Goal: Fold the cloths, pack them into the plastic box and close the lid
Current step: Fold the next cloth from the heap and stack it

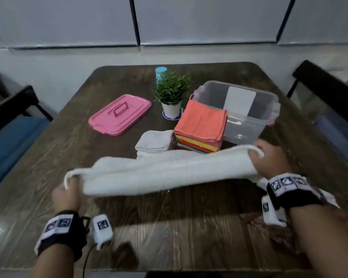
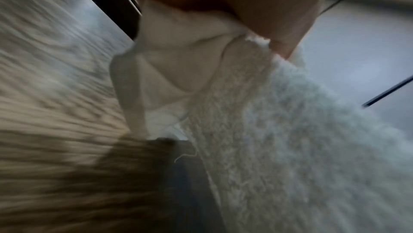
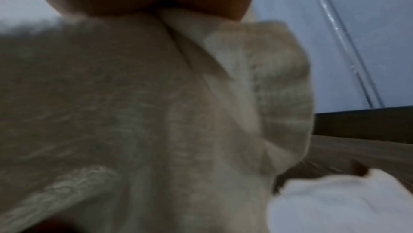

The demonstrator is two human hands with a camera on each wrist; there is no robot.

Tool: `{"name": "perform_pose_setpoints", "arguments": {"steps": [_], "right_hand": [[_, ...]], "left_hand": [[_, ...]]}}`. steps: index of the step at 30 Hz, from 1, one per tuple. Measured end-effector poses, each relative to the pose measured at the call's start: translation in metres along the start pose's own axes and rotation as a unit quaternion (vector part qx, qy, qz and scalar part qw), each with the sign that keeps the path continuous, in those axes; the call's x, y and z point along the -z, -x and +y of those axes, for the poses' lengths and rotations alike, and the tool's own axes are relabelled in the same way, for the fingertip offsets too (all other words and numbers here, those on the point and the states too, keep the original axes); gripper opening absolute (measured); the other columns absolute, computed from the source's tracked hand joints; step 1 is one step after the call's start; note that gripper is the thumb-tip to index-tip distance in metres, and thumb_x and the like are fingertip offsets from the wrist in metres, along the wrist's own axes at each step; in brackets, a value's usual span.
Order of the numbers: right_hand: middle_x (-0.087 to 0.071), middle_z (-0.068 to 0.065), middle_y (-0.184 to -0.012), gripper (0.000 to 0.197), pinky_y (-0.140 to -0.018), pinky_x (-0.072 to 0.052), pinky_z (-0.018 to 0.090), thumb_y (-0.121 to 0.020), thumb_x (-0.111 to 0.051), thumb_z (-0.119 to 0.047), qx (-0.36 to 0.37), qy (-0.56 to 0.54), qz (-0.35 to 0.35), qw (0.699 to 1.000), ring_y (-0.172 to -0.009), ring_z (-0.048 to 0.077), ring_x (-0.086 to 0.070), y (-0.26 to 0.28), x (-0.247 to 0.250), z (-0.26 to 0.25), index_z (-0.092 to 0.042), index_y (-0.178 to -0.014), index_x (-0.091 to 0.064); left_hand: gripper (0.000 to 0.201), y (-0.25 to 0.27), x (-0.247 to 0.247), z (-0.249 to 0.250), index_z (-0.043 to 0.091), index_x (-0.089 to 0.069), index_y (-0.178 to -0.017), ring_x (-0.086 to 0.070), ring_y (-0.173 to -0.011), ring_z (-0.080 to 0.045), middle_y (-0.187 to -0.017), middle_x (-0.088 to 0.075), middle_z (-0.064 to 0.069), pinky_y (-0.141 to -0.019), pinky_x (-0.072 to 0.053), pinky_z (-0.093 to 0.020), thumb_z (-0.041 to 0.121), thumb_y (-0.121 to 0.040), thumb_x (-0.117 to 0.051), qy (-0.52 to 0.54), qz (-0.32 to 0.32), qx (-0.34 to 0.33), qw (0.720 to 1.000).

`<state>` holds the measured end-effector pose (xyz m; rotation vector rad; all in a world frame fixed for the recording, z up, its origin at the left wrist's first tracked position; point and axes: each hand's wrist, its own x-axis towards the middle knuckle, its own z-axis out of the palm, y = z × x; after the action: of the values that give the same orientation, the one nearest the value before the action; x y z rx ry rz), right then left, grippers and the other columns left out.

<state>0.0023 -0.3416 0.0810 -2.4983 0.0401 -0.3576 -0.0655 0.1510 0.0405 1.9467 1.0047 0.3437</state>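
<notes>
Head view: the left hand [image 1: 65, 195] and right hand [image 1: 273, 157] each pinch one end of a white cloth [image 1: 159, 173], stretched above the worktop [image 1: 169, 227]. Beyond it stand a stack of folded cloths [image 1: 201, 127], the open plastic box [image 1: 247, 111] and the pink lid [image 1: 120, 114].

Left wrist view: fingers [image 2: 279, 16] clamp bunched cloth [image 2: 290, 148]; its terry texture is visible here only.

Right wrist view: blurred; the gripped cloth [image 3: 156, 113] fills the frame.

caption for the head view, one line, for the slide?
Both hands, left hand and right hand, hold a white cloth stretched above the table.
</notes>
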Motion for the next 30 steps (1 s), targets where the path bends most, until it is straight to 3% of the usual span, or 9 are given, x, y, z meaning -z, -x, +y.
{"name": "perform_pose_setpoints", "arguments": {"steps": [5,9,12,16,19,22,25,27,30], "right_hand": [[-0.065,0.008,-0.088,0.020,-0.078,-0.044,0.033,-0.091,-0.053,-0.033,-0.028,0.128,-0.256,0.958,-0.092,0.030,-0.062,0.033,-0.055,0.036,-0.018,-0.079,-0.059],[-0.057,-0.003,-0.090,0.017,-0.078,-0.044,0.029,-0.090,-0.054,-0.037,-0.065,0.153,-0.347,0.923,-0.092,0.021,-0.058,0.051,-0.083,0.045,-0.028,-0.077,-0.049],[-0.055,-0.005,-0.121,0.038,-0.092,-0.045,0.033,-0.083,-0.058,-0.043,-0.056,0.191,-0.363,0.910,-0.109,0.018,-0.053,0.061,-0.093,0.043,-0.028,-0.116,-0.048],[-0.048,-0.004,-0.131,0.052,-0.098,-0.039,0.034,-0.081,-0.060,-0.042,0.026,0.235,-0.382,0.893,-0.118,0.021,-0.046,0.067,-0.106,0.023,-0.026,-0.127,-0.042],[-0.047,0.003,-0.133,0.054,-0.101,-0.035,0.039,-0.086,-0.058,-0.036,0.067,0.309,-0.377,0.871,-0.122,0.025,-0.044,0.068,-0.121,0.004,-0.020,-0.133,-0.037],[-0.057,0.006,-0.128,0.051,-0.098,-0.035,0.038,-0.092,-0.052,-0.023,0.033,0.339,-0.356,0.870,-0.117,0.027,-0.052,0.069,-0.125,-0.009,-0.016,-0.138,-0.032],[-0.063,0.005,-0.119,0.030,-0.096,-0.034,0.036,-0.094,-0.042,-0.016,0.024,0.363,-0.374,0.853,-0.110,0.025,-0.058,0.068,-0.116,-0.008,-0.017,-0.124,-0.047],[-0.064,0.004,-0.116,0.027,-0.097,-0.034,0.037,-0.095,-0.039,-0.017,0.018,0.356,-0.350,0.866,-0.107,0.024,-0.058,0.063,-0.106,-0.006,-0.020,-0.120,-0.050],[-0.061,0.003,-0.120,0.028,-0.096,-0.038,0.038,-0.095,-0.041,-0.020,-0.018,0.311,-0.248,0.917,-0.110,0.025,-0.056,0.047,-0.091,-0.014,-0.020,-0.122,-0.048]], "left_hand": [[0.054,-0.003,-0.017,-0.071,-0.008,-0.061,-0.115,-0.053,-0.112,-0.048,-0.120,-0.056,-0.036,-0.091,-0.041,-0.044,0.039,-0.091,-0.051,-0.192,-0.133,0.003,0.972],[0.058,-0.005,-0.032,-0.075,0.025,-0.061,-0.120,-0.043,-0.126,-0.038,-0.134,-0.049,-0.018,-0.106,-0.033,-0.045,0.047,-0.067,-0.058,-0.324,-0.132,-0.029,0.936],[0.044,0.011,-0.059,-0.041,0.024,-0.061,-0.122,-0.039,-0.126,-0.037,-0.135,-0.048,-0.010,-0.103,-0.033,-0.046,0.037,-0.080,-0.065,-0.328,-0.137,-0.182,0.917],[0.043,0.039,-0.124,-0.005,0.011,-0.065,-0.115,-0.051,-0.112,-0.036,-0.120,-0.059,-0.012,-0.094,-0.042,-0.039,0.035,-0.085,-0.046,-0.284,-0.279,-0.351,0.847],[0.042,0.061,-0.171,0.010,0.014,-0.051,-0.135,-0.047,-0.123,-0.032,-0.137,-0.049,-0.009,-0.102,-0.038,-0.036,0.018,-0.093,-0.052,-0.270,-0.350,-0.359,0.822],[0.059,0.074,-0.198,0.019,0.019,-0.028,-0.149,-0.038,-0.132,-0.031,-0.148,-0.038,-0.010,-0.106,-0.035,-0.041,0.028,-0.095,-0.050,-0.370,-0.400,-0.297,0.784],[0.046,0.079,-0.201,0.030,0.023,-0.047,-0.135,-0.040,-0.129,-0.028,-0.137,-0.049,-0.005,-0.105,-0.029,-0.044,0.043,-0.093,-0.048,-0.499,-0.359,-0.302,0.728],[0.034,0.077,-0.195,0.041,0.021,-0.061,-0.117,-0.051,-0.119,-0.025,-0.122,-0.061,-0.004,-0.103,-0.029,-0.043,0.041,-0.093,-0.047,-0.494,-0.348,-0.328,0.726],[0.031,0.072,-0.181,0.067,0.012,-0.061,-0.116,-0.058,-0.110,-0.027,-0.118,-0.064,-0.011,-0.092,-0.039,-0.032,0.031,-0.099,-0.044,-0.330,-0.405,-0.323,0.789]]}}
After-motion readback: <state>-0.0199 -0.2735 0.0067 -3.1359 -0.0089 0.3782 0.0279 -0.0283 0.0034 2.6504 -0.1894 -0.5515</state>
